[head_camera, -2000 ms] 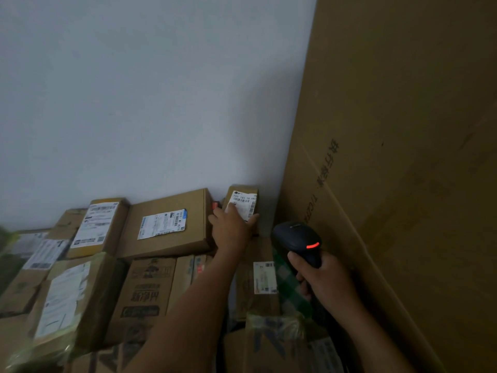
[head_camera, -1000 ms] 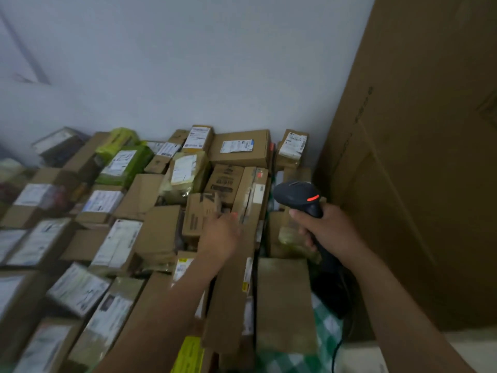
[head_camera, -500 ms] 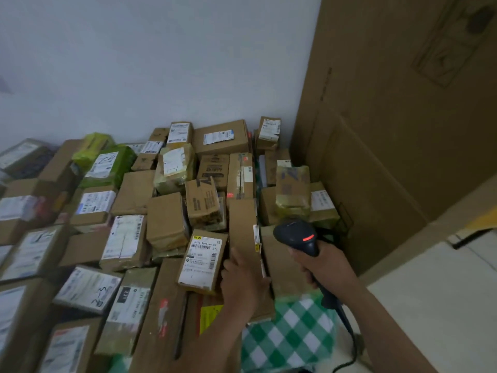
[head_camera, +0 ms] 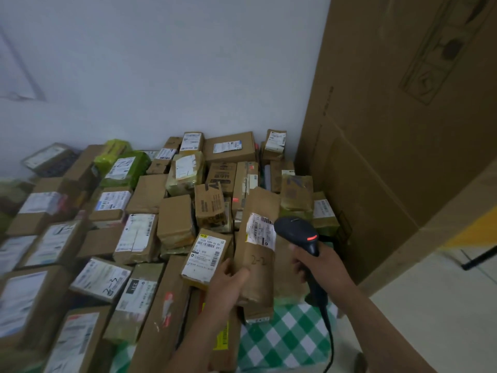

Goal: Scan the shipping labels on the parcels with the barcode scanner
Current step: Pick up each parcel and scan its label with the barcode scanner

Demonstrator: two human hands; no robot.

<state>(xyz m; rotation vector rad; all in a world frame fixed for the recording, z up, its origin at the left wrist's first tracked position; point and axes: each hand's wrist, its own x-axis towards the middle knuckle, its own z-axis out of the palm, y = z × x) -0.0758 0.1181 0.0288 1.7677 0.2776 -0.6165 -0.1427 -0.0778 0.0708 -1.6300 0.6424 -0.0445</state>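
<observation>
Nearest, a green-and-white checked cloth [head_camera: 282, 337] covers the surface under the front of the pile, and the scanner's dark cable [head_camera: 329, 332] trails down across it.

Just above, the left hand [head_camera: 228, 281] grips a long brown parcel [head_camera: 258, 265] by its lower half, thumb across the front face and fingers curled round the left edge. The parcel stands tilted up out of the heap, its creased shipping label [head_camera: 259, 232] facing up near the top. The right hand [head_camera: 317, 265] is wrapped tight round the handle of the black barcode scanner [head_camera: 295, 232], whose head sits right beside the label with a red light showing on its back.

A red spot [head_camera: 236, 199] falls on a carton beyond, so the beam probably misses the label.

The parcel looks light for its length, with a soft, crumpled paper wrap that could sag or buckle. Holding it low, where the hand is, keeps the barcode uncovered. The wrinkled label may need tilting flatter to read.

To the left lies a small parcel with a clean white label [head_camera: 207, 254]. Farther back the heap of cartons runs on, a green bag [head_camera: 126, 168] among them, up to the white wall [head_camera: 161, 63]. A tall cardboard carton [head_camera: 403, 130] stands at the right.
</observation>
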